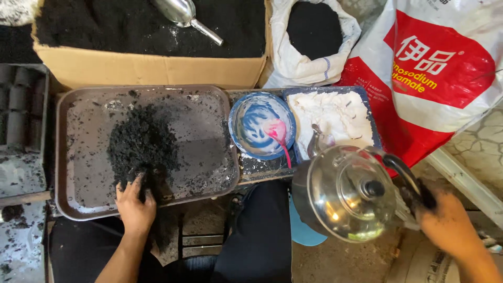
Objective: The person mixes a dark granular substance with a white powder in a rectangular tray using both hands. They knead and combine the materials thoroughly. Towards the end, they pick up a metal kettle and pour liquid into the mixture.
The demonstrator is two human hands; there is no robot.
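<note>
My left hand [134, 202] rests palm down at the near edge of a heap of black powder [142, 141] on a grey metal tray [84, 126], fingers spread into the powder. My right hand [445, 225], blackened with powder, grips the black handle of a shiny steel kettle [346, 194] held low at the right, spout pointing toward the bowls. A blue bowl [262, 124] smeared white holds a pink spoon [277, 133]. Beside it a blue tray of white powder [335, 118] lies flat.
A cardboard box [146, 68] of black powder with a metal scoop [183, 13] stands behind the tray. A white sack [314, 36] of black powder and a red-and-white bag [440, 73] stand at the back right. Dark moulded cylinders [21, 105] sit at the left.
</note>
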